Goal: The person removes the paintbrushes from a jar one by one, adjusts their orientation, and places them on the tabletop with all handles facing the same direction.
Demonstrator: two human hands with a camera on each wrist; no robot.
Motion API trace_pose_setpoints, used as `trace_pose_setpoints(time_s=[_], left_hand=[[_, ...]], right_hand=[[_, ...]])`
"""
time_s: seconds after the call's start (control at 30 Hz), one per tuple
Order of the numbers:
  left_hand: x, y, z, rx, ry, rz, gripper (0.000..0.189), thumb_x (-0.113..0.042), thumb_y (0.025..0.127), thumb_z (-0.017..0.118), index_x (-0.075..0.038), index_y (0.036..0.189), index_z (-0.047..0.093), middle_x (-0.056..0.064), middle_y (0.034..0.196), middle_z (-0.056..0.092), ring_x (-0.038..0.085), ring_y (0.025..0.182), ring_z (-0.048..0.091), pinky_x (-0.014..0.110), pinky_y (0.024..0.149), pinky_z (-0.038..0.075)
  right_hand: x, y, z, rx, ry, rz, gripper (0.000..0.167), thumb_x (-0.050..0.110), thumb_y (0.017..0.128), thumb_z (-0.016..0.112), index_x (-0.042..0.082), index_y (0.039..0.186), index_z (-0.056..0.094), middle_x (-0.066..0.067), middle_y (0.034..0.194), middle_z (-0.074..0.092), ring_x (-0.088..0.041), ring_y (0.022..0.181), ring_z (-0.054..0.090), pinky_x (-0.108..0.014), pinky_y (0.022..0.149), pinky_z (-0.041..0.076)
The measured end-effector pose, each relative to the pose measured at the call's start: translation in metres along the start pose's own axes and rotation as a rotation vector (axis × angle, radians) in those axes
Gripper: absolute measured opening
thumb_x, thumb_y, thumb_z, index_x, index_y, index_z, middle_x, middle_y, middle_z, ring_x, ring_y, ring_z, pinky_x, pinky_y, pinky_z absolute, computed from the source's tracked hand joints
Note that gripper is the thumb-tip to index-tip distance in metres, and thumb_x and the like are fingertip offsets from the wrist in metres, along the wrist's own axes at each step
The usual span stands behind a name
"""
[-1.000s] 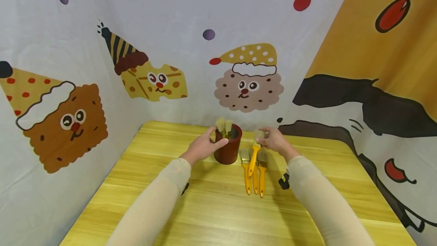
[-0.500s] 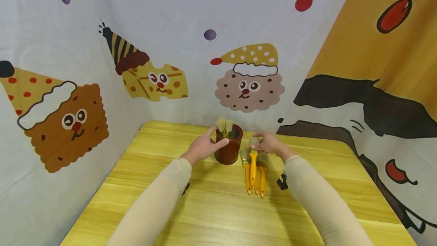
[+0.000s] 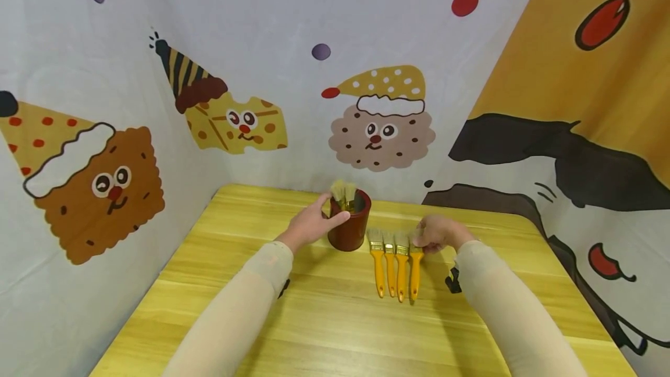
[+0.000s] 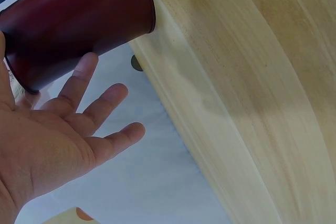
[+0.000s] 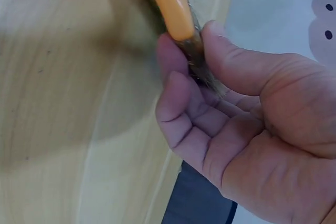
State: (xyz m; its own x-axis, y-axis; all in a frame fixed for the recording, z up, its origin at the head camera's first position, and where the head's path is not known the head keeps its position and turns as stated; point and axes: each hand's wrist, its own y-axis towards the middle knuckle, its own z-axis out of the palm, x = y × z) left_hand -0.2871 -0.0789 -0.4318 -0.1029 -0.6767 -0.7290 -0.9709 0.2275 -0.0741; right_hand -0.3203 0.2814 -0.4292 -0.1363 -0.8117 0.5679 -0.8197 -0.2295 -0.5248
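Note:
In the head view my left hand holds a dark red cup near its rim, thumb in front. The left wrist view shows the remaining fingers spread beside the cup's wall. Paintbrushes stand in the cup with pale bristles up. My right hand pinches a paintbrush with an orange handle at its bristle end, thumb against fingers; part of its head is hidden. To its left, three similar paintbrushes lie side by side, handles towards me.
The wooden table has its back edge close behind the cup. A pale cloth with cartoon prints hangs behind and at both sides. A small black item shows at my right wrist.
My right hand has carried its paintbrush from above the others to the right end of the row and lowered it. The left hand has stayed at the cup.

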Motion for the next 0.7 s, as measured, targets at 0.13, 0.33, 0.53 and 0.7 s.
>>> trace_pose_setpoints(time_s=[0.13,0.33,0.53,0.7], left_hand=[[0.001,0.000,0.000,-0.002,0.006,-0.006,0.101,-0.086,0.092,0.054,-0.033,0.172,0.022,0.010,0.144,0.067,0.028,0.115,0.070,0.053,0.100,0.056],[0.000,0.001,0.001,-0.004,0.010,-0.009,0.099,-0.084,0.094,0.055,-0.033,0.172,0.022,0.010,0.144,0.067,0.028,0.115,0.070,0.054,0.100,0.056],[0.000,0.002,0.000,-0.005,0.000,-0.004,0.095,-0.079,0.097,0.057,-0.032,0.172,0.022,0.009,0.141,0.068,0.027,0.113,0.070,0.052,0.097,0.057],[0.001,0.002,0.001,-0.004,0.010,0.001,0.099,-0.084,0.094,0.055,-0.032,0.172,0.023,0.009,0.141,0.068,0.026,0.112,0.070,0.051,0.096,0.057]], right_hand=[[-0.007,0.004,0.004,0.019,-0.029,0.021,0.047,0.008,0.105,0.068,-0.014,0.144,0.055,-0.014,0.100,0.069,-0.023,0.087,0.072,-0.044,0.089,0.065],[-0.009,0.004,0.003,-0.049,-0.149,0.045,0.041,0.017,0.105,0.070,-0.014,0.131,0.064,-0.030,0.111,0.074,-0.021,0.075,0.075,-0.038,0.075,0.066],[0.014,0.002,-0.017,-0.166,-0.214,0.045,0.079,0.023,0.104,0.073,-0.017,0.159,0.033,-0.044,0.160,0.036,-0.019,0.067,0.072,-0.031,0.065,0.060],[0.045,0.001,-0.022,-0.209,-0.246,-0.077,0.075,0.031,0.104,0.074,-0.009,0.159,0.041,-0.037,0.149,0.055,-0.023,0.083,0.078,-0.039,0.082,0.064]])
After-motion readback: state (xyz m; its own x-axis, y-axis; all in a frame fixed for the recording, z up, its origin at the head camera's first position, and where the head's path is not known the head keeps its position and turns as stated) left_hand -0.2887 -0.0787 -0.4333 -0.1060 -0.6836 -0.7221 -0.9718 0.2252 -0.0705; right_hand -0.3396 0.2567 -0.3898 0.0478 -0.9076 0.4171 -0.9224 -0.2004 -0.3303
